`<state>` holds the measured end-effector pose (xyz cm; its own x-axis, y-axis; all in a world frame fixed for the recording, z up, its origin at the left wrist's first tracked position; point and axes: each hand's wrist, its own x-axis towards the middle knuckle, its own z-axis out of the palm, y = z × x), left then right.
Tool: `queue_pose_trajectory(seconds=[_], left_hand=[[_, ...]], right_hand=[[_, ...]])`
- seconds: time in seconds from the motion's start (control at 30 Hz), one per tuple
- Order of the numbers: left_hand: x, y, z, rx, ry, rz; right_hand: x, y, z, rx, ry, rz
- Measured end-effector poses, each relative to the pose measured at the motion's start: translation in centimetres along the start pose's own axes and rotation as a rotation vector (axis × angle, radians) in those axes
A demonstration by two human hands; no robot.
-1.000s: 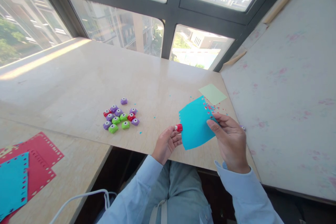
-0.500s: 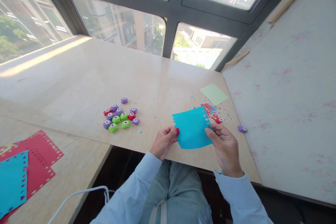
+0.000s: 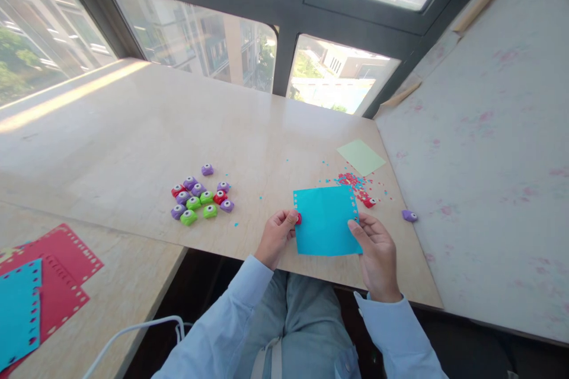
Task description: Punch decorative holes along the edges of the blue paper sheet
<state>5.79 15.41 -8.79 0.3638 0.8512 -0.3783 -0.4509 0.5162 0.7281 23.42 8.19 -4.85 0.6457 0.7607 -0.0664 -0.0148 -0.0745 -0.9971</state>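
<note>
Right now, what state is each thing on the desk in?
Blue sheet: held at both sides, right edge punched.
Red punch: pinched in the left hand at the sheet's left edge.
Right hand: gripping the sheet.
Cluster of punches: lying loose.
Green sheet: flat, unpunched.
Red confetti: scattered.

No text, label, brand, number or sign is showing legibly anywhere in this view. The blue paper sheet [image 3: 326,222] is showing only punched holes along its edges, no print. The small craft punches [image 3: 200,196] lying on the desk [image 3: 133,130] are bearing tiny round marks on top, too small to read. The buildings outside the window are displaying no readable signs.
</note>
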Motion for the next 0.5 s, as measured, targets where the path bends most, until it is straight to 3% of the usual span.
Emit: queue_pose_trajectory(seconds=[0.23, 0.5], left_hand=[[-0.3, 0.8, 0.0, -0.019, -0.042, -0.089], [0.0, 0.1, -0.5, 0.143, -0.077, -0.068]], right_hand=[[0.2, 3.2, -1.0, 0.008, -0.024, 0.162], [-0.1, 3.4, -0.9, 0.186, -0.078, 0.333]])
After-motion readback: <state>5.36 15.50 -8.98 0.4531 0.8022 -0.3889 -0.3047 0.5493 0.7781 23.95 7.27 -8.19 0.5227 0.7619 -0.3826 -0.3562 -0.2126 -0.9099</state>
